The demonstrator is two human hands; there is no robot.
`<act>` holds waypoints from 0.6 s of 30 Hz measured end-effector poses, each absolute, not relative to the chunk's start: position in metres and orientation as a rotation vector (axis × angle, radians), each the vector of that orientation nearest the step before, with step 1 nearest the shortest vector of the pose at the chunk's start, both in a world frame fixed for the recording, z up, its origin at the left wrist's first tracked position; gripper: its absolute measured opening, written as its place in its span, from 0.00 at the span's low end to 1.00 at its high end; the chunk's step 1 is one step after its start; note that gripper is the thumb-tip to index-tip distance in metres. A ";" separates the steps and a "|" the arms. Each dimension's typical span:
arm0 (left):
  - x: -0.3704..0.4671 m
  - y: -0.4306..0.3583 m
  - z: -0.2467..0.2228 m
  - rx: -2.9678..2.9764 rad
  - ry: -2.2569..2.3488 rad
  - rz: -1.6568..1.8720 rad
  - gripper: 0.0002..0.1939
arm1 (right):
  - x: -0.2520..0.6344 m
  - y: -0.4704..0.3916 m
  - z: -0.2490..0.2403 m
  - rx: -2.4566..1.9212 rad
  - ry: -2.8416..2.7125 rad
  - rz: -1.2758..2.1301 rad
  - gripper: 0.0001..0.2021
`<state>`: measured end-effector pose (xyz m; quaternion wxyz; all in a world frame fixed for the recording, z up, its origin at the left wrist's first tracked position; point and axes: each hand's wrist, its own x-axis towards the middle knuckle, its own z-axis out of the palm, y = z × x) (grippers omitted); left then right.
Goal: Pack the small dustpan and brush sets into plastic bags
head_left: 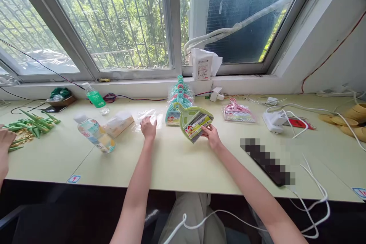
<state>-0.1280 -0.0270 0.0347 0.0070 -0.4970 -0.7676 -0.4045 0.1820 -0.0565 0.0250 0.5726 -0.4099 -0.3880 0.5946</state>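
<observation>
A green dustpan with a brush and a printed label [190,119] is held at its right edge by my right hand [211,134], fingers closed on it, tilted above the table. My left hand [148,126] rests on a clear plastic bag [160,116] to the left, fingers bent; whether they pinch the film is too small to tell. Behind the green set stands a row of bagged dustpan sets [173,116], the front one teal. A pink dustpan set in clear wrap [238,112] lies to the right.
On the left are a patterned bottle [95,133], a tissue pack [118,124], a green-labelled bottle [95,99] and another person's hand [6,139] by green pods [37,124]. A pixelated dark device [267,162], power strip [273,122] and white cables [317,183] are right.
</observation>
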 end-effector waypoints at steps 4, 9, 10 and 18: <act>-0.150 -0.028 0.024 -1.535 -2.535 -0.950 0.09 | 0.184 -0.055 0.022 -0.954 -0.899 1.382 0.22; -0.152 -0.035 0.036 -1.271 -2.387 -1.122 0.14 | 0.186 -0.056 0.025 -0.949 -0.922 1.389 0.22; -0.149 -0.037 0.041 -1.213 -2.293 -1.218 0.14 | 0.185 -0.056 0.026 -0.944 -0.935 1.394 0.22; -0.085 -0.047 0.061 -1.579 -1.609 -1.716 0.11 | 0.180 -0.058 0.029 -0.874 -1.073 1.481 0.24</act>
